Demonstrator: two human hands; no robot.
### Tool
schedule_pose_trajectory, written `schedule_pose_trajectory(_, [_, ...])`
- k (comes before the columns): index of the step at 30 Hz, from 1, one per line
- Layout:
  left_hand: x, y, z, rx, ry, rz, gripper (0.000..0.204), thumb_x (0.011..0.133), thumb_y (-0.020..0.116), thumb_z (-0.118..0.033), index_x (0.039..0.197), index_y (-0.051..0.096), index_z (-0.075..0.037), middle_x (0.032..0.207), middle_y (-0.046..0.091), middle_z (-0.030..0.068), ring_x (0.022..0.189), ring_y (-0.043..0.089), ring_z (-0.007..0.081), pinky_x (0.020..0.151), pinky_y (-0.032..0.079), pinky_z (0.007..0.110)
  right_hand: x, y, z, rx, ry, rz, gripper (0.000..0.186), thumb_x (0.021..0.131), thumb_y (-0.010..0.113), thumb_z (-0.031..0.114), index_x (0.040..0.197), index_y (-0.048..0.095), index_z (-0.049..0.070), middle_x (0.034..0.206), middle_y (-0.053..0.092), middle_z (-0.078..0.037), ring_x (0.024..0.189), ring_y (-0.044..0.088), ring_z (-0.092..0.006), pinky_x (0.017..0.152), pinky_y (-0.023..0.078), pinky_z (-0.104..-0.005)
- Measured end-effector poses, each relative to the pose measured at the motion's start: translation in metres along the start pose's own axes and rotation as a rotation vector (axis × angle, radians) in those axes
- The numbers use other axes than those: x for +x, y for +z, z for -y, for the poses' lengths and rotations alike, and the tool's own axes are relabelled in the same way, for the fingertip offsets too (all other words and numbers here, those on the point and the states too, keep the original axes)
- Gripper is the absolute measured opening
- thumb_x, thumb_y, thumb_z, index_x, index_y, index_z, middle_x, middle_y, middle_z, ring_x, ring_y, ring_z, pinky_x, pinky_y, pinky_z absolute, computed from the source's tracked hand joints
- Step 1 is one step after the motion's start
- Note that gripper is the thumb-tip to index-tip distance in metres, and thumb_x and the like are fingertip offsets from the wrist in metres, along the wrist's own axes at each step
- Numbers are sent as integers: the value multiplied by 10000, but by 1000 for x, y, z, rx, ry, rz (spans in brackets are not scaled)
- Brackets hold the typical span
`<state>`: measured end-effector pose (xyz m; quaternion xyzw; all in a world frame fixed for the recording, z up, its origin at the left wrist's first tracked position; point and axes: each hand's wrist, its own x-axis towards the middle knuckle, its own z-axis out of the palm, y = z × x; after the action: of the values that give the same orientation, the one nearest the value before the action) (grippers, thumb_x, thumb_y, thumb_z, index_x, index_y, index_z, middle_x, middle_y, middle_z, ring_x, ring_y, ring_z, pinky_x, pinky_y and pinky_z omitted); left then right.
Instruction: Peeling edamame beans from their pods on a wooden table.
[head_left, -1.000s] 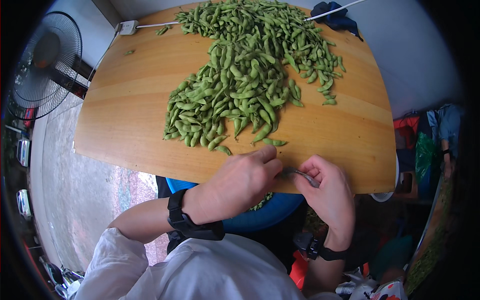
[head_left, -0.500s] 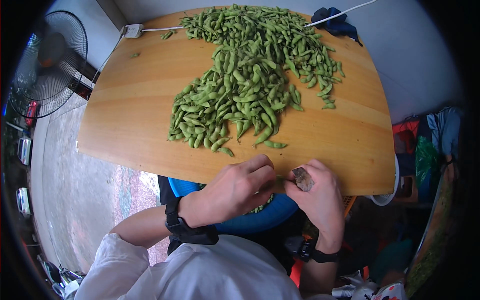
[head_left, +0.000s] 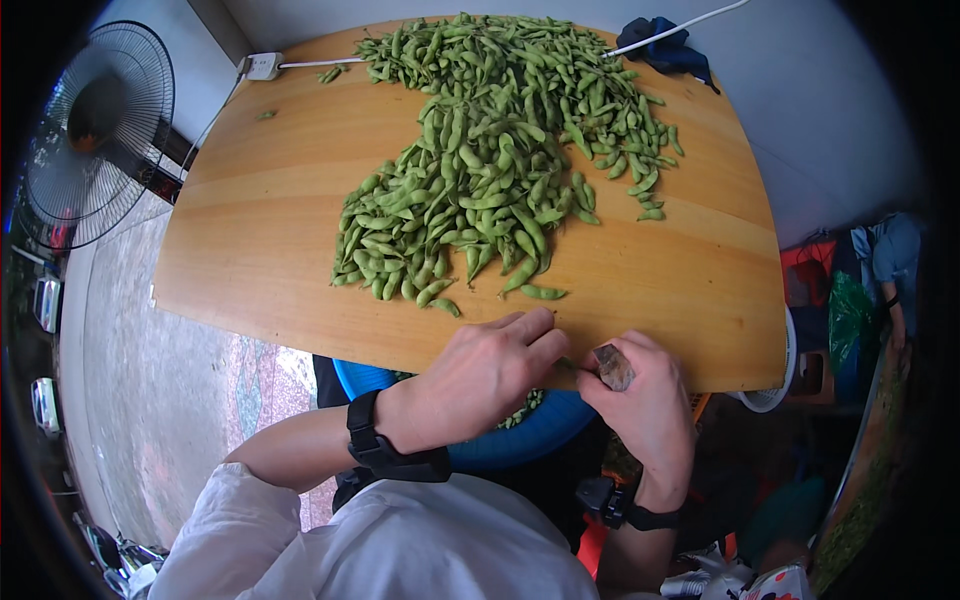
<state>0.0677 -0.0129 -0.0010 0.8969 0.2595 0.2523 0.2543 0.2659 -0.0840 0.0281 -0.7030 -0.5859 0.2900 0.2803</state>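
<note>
Wooden desk (head_left: 250, 220) up against pale walls, big fan (head_left: 95, 120) off to the left, and a heap of green pods (head_left: 490, 170) running from the back edge down toward the front. Head view is all we get, so going off that: both hands are at the front edge, pretty much meeting. Left hand (head_left: 485, 365) has its fingers pinched together with what looks like a green pod (head_left: 567, 364) poking out at the tips, mostly hidden. Right hand (head_left: 645, 405) has its fingers curled around a small flat piece (head_left: 614, 368), greyish-brown, maybe a blade; can't tell how sharp.

That'd be my first worry tbh. If it has an edge, one slip on the pod and it could nick the left fingertips, they're right beside it. Second, the pod is only held by its tip, so a loose pinch could drop it off the desk. Blue basin (head_left: 535, 440) with beans (head_left: 520, 412) in it sits below, but a bad bounce could miss it. Also, a loose pod (head_left: 543, 293) lies just beyond the left hand, so a careless knuckle could knock it around.
</note>
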Motion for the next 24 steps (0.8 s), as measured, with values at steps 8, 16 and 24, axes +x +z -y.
schedule_pose_trajectory(8, [-12, -23, -10, -31, -14, 238, 145, 897, 701, -75, 989, 610, -9, 941, 600, 148, 820, 671, 375, 672, 553, 460, -26, -27, -11, 20, 62, -51, 113, 806, 802, 30, 876, 727, -17, 746, 710, -79, 671, 649, -127, 648, 505, -310])
schedule_pose_trajectory(16, [22, -20, 10, 277, -47, -51, 197, 861, 704, -62, 1037, 649, 9, 1001, 621, 131, 954, 653, 328, 755, 553, 429, -68, -92, -38, -385, 391, -92, 274, 809, 852, 144, 986, 719, -18, 804, 723, -184, 740, 722, -352, 716, 551, -391])
schedule_pose_trajectory(24, [27, -16, 17, -32, -17, 84, 202, 834, 691, 11, 1030, 646, 4, 987, 611, 148, 919, 649, 370, 782, 541, 451, -27, -42, -13, -39, 49, -99, 201, 950, 722, 93, 1122, 713, -11, 965, 698, -178, 851, 696, -354, 771, 539, -412])
